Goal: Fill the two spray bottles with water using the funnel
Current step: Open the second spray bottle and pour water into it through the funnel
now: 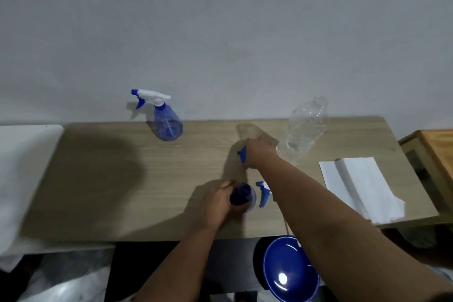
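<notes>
One blue spray bottle (169, 121) with its white and blue trigger head on stands upright at the table's back left. My left hand (215, 203) grips a second blue spray bottle (244, 196) near the front edge; its head is off and something dark blue shows in its top. A loose trigger head (262, 192) lies just right of it, partly under my right forearm. My right hand (258, 152) reaches further back and grips a small blue plastic piece (242, 154), too blurred to identify. A clear plastic water bottle (306, 130) stands just right of that hand.
A folded white paper towel (360, 184) lies at the table's right end. A blue bowl (289, 270) sits below the front edge of the wooden table (122, 179). A white surface (22, 167) adjoins on the left, a wooden cabinet (434, 149) on the right.
</notes>
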Motion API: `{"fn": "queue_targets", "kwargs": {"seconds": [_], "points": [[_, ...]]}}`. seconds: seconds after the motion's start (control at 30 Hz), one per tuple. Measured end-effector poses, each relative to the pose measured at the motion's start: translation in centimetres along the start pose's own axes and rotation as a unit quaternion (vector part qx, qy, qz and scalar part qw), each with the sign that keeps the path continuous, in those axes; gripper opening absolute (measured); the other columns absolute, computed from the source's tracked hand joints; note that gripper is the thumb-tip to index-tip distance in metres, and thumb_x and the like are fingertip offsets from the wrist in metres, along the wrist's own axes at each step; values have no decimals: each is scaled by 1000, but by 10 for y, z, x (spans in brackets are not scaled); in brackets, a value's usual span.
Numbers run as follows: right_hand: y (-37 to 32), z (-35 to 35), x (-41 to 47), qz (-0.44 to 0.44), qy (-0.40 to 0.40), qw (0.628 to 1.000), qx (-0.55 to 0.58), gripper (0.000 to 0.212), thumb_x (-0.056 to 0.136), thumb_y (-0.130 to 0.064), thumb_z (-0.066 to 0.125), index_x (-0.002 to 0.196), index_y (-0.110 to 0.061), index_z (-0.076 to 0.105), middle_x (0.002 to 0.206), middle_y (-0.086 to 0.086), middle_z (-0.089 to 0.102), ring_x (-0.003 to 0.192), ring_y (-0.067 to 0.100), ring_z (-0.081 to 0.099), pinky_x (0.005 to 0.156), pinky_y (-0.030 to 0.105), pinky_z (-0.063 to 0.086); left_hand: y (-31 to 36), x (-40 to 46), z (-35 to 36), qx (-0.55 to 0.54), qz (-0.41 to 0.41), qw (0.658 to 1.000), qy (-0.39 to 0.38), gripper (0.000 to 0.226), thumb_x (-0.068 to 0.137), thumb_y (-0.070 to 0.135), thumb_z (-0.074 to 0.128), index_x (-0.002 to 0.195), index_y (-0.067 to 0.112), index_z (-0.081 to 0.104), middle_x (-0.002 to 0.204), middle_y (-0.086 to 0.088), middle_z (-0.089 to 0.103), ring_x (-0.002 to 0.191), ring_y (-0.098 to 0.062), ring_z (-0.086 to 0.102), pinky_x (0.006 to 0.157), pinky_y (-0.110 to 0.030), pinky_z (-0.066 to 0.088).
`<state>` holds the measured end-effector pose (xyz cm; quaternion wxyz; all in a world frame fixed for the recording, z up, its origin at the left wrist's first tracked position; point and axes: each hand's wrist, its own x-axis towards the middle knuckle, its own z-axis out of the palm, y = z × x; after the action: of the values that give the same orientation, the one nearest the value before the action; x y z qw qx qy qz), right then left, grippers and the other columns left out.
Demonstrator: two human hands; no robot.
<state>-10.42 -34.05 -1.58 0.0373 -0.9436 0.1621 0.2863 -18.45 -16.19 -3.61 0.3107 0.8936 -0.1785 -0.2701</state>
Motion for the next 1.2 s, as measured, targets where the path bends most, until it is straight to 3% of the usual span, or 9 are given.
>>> {"fn": "queue_targets", "kwargs": {"seconds": [0.17,0.3,0.4,0.5,0.67,0.8,0.9,1.03,1.2], "points": [[-4,-3,4,-5,-10,1000,-7,36,91,-19,71,125,-8,64,121,13,69,110,32,69,73,36,52,4,-1,-5,-14,-2,1000,-6,85,65,65,61,140,25,59,144,4,57,125,-20,59,100,-27,43],[-8,-5,5,-11,-5,999,-35,46,86,-20,79,128,-10,64,123,10,69,113,29,69,71,34,49,-5,4,-2,-6,9,1000,6,74,73,63,75,138,30,60,143,11,57,121,-18,62,98,-29,48],[-7,-4,4,-12,-7,999,-32,51,85,-20,79,131,-10,59,123,10,67,112,29,68,70,35,51,-8,6,-1,-5,13,1000,1,79,70,67,71,140,31,58,144,13,56,122,-16,61,99,-28,48],[-1,-3,4,-24,3,1000,-17,57,86,-22,77,136,-10,51,127,13,63,115,31,65,78,39,58,-10,7,1,-15,11,1000,9,75,73,61,76,139,31,58,140,11,59,119,-16,62,98,-31,50],[5,-9,-2,-22,-11,991,131,77,83,-41,82,147,-17,48,139,13,58,121,32,60,84,42,57,-10,5,6,-48,11,999,24,76,65,71,68,131,33,63,129,12,65,111,-16,66,94,-38,54],[14,-27,-27,-41,36,924,379,76,78,-37,92,142,-16,56,126,4,58,101,27,61,76,38,56,-8,-2,10,-57,-2,998,41,69,70,59,79,131,29,65,130,11,67,111,-15,65,96,-39,54],[21,-33,-56,-50,83,854,512,69,69,-40,98,122,-18,61,117,6,65,96,27,69,73,40,62,-1,-8,13,-86,-15,995,51,55,67,53,79,117,31,69,112,9,72,100,-14,68,89,-39,55],[29,-29,-97,-89,98,790,598,59,67,-29,100,107,-14,61,116,13,68,94,27,74,73,43,64,8,-17,17,-85,-1,993,82,46,70,45,75,112,24,72,110,3,72,99,-20,68,87,-38,54],[38,2,-137,-127,151,765,613,51,69,-18,99,104,-13,62,120,12,68,93,30,73,84,48,65,12,-21,20,-72,-10,994,78,38,76,42,75,108,21,73,108,0,69,96,-21,67,84,-38,53]]}}
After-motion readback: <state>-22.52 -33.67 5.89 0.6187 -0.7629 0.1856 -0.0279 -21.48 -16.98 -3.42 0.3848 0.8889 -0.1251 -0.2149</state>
